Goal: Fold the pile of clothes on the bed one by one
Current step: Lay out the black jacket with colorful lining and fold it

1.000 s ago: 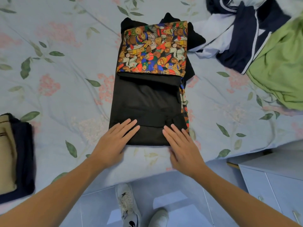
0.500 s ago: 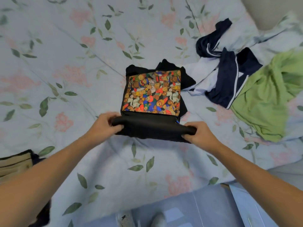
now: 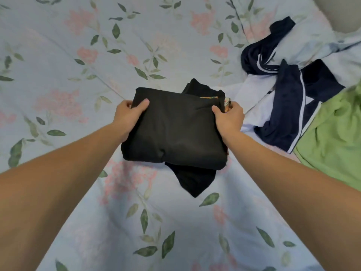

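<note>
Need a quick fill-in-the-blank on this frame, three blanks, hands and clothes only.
1. Both hands, left hand and right hand, grip the folded ____ garment.
2. The green garment lies to the person's ____ on the bed.
3. The navy and white garment lies in a heap, not yet ____.

Missing words: black; right; folded

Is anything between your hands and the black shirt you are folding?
No. The left hand and the right hand both grip the folded black shirt directly at its far corners. The navy and white top and green shirt lie off to the right.
</note>
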Demonstrator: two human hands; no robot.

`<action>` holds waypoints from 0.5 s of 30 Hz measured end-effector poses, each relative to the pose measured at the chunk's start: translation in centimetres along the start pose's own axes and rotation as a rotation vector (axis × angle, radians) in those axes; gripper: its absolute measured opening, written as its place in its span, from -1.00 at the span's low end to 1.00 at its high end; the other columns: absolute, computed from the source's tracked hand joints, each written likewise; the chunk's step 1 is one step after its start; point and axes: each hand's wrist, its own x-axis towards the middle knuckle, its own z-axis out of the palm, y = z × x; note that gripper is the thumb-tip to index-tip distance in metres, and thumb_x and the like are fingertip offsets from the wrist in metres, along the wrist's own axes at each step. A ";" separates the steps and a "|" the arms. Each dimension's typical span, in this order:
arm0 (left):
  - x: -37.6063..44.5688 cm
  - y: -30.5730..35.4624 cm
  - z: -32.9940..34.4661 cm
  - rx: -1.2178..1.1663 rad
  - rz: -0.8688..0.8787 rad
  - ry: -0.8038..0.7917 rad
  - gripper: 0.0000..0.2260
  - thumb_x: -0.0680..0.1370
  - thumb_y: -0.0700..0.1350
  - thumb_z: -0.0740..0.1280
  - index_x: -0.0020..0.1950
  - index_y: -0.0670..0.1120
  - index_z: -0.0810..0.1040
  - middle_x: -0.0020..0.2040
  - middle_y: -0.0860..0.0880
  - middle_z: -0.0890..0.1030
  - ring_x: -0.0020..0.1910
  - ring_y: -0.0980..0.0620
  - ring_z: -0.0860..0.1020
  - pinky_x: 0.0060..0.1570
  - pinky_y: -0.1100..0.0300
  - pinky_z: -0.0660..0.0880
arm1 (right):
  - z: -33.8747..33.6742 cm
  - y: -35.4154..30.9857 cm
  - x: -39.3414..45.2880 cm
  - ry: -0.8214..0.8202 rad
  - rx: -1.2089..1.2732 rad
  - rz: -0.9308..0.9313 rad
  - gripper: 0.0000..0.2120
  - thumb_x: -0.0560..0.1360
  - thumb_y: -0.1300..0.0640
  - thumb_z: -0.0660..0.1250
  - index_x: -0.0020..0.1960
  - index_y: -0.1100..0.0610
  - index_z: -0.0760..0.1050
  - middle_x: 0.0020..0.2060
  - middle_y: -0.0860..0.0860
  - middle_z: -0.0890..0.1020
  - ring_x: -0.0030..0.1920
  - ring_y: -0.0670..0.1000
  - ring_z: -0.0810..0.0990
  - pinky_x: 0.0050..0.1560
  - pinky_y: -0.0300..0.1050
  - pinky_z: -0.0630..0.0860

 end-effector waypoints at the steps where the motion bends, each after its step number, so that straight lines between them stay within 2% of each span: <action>1: 0.0 -0.7 0.2 0.002 -0.050 -0.056 -0.41 0.48 0.25 0.51 0.35 -0.08 0.52 0.17 -0.01 0.65 0.10 -0.05 0.64 0.19 -0.02 0.56 | 0.3 -0.1 0.2 0.003 -0.009 0.002 -0.72 0.53 0.02 0.48 0.00 0.18 0.47 -0.14 0.02 0.55 0.02 0.16 0.59 0.06 0.04 0.51; 3: 0.4 -1.7 0.5 0.003 -0.114 -0.118 -0.35 0.43 0.29 0.53 0.36 -0.08 0.54 0.18 -0.03 0.67 0.09 -0.08 0.66 0.21 -0.06 0.58 | 0.7 -0.3 0.1 -0.012 0.008 0.037 -0.71 0.58 0.00 0.43 0.10 0.18 0.45 -0.05 0.01 0.54 0.07 0.12 0.57 0.02 -0.11 0.39; 4: 0.9 -1.9 0.6 0.008 -0.128 -0.123 -0.32 0.41 0.31 0.53 0.36 -0.09 0.55 0.18 -0.03 0.68 0.09 -0.09 0.67 0.21 -0.06 0.58 | 0.8 -0.1 -0.3 -0.050 0.065 0.088 -0.64 0.58 -0.04 0.44 0.21 0.17 0.45 0.03 0.00 0.55 0.10 0.09 0.56 0.04 -0.13 0.39; 6: 1.7 -1.8 0.7 0.002 -0.169 -0.129 -0.25 0.35 0.35 0.55 0.35 -0.11 0.56 0.17 -0.05 0.69 0.08 -0.11 0.67 0.23 -0.08 0.58 | 0.4 0.7 -1.5 -0.219 0.268 0.243 -0.42 0.50 -0.13 0.52 0.38 0.09 0.41 0.17 -0.05 0.59 0.14 0.02 0.60 0.13 -0.07 0.53; 8: 2.2 -1.8 0.7 -0.008 -0.207 -0.140 -0.22 0.33 0.36 0.56 0.35 -0.13 0.54 0.16 -0.06 0.68 0.08 -0.12 0.67 0.24 -0.09 0.57 | 0.0 1.7 -2.5 -0.383 0.384 0.350 -0.31 0.41 -0.14 0.61 0.43 0.03 0.45 0.22 -0.08 0.65 0.16 0.00 0.67 0.20 0.01 0.64; 10: 2.4 -2.0 0.8 -0.013 -0.197 -0.148 -0.24 0.37 0.34 0.55 0.36 -0.14 0.53 0.16 -0.06 0.68 0.08 -0.10 0.67 0.19 -0.05 0.58 | -0.1 2.0 -2.5 -0.415 0.394 0.345 -0.33 0.38 -0.12 0.64 0.40 0.01 0.50 0.19 -0.08 0.69 0.12 -0.01 0.71 0.15 0.00 0.68; 13: 1.2 -2.6 0.4 -0.046 -0.088 -0.145 -0.41 0.48 0.27 0.49 0.33 -0.10 0.58 0.15 -0.01 0.69 0.06 0.00 0.68 0.04 0.11 0.61 | -0.1 0.3 -2.7 -0.349 0.325 0.201 -0.47 0.43 -0.07 0.62 0.29 0.00 0.49 0.07 -0.21 0.66 0.00 -0.20 0.66 -0.11 -0.34 0.62; 15: -0.3 -3.5 -1.2 -0.093 -0.014 -0.136 -0.48 0.52 0.24 0.47 0.35 -0.04 0.58 0.17 0.06 0.70 0.08 0.07 0.69 0.12 0.13 0.62 | 0.1 -1.1 -3.8 -0.330 0.296 0.109 -0.45 0.45 -0.06 0.60 0.35 -0.05 0.44 0.07 -0.25 0.60 -0.02 -0.29 0.58 -0.16 -0.41 0.52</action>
